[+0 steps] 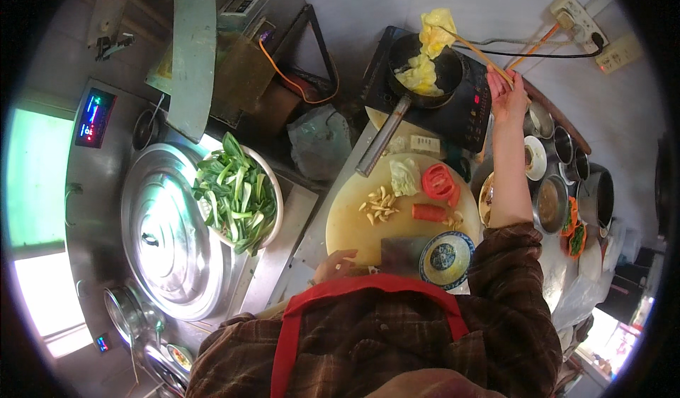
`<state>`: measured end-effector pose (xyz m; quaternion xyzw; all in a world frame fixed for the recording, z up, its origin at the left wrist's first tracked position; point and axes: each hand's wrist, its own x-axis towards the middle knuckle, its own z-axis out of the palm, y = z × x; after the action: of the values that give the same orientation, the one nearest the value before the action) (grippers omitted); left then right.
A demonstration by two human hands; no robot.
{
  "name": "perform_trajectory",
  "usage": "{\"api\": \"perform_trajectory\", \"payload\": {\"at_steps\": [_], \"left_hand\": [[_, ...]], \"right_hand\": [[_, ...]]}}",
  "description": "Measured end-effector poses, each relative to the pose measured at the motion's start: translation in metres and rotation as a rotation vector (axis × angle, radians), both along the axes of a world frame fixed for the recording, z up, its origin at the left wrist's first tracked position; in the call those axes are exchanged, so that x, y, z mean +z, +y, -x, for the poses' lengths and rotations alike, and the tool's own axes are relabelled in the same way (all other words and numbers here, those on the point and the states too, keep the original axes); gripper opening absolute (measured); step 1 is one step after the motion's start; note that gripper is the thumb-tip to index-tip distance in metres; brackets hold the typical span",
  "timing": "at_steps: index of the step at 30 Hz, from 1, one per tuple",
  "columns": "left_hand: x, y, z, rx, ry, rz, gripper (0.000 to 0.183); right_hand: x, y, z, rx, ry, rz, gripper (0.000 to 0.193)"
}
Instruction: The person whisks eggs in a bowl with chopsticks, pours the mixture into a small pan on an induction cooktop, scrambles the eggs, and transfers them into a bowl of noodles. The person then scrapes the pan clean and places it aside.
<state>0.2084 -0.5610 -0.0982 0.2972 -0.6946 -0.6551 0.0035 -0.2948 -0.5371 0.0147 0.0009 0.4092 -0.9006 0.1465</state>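
Note:
My right hand [507, 99] is closed round a pair of wooden chopsticks [478, 52]. Their far ends hold up a soft yellow piece of cooked egg [437, 33] above the dark pan [448, 72]. More egg [419, 76] lies inside the pan, joined to or touching the raised part. At the near left edge of the round cutting board [347, 235] rests my left hand [335, 265], its fingers loosely extended with nothing seen in them. A cleaver blade [405, 253] lies on the board to its right, beside a blue-and-white bowl [446, 258].
The pan stands on a black induction cooker [467, 118], its handle [382, 137] over the board. Garlic cloves [379, 205], cabbage [405, 177], cut tomato [439, 183] and a carrot piece [428, 212] lie there. Leafy greens [241, 199] fill a basin by a large lid [159, 235]. Bowls [551, 203] stand right.

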Motion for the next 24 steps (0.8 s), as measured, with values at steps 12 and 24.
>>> {"api": "perform_trajectory", "payload": {"at_steps": [12,24], "left_hand": [[0.016,-0.002,0.006,0.041,-0.073,-0.111,0.031],[-0.002,0.002,0.006,0.032,-0.021,0.013,0.030]], "right_hand": [[0.019,0.001,0.009,-0.009,0.063,0.046,0.023],[0.029,-0.002,0.007,0.016,0.152,-0.030,0.023]]}}
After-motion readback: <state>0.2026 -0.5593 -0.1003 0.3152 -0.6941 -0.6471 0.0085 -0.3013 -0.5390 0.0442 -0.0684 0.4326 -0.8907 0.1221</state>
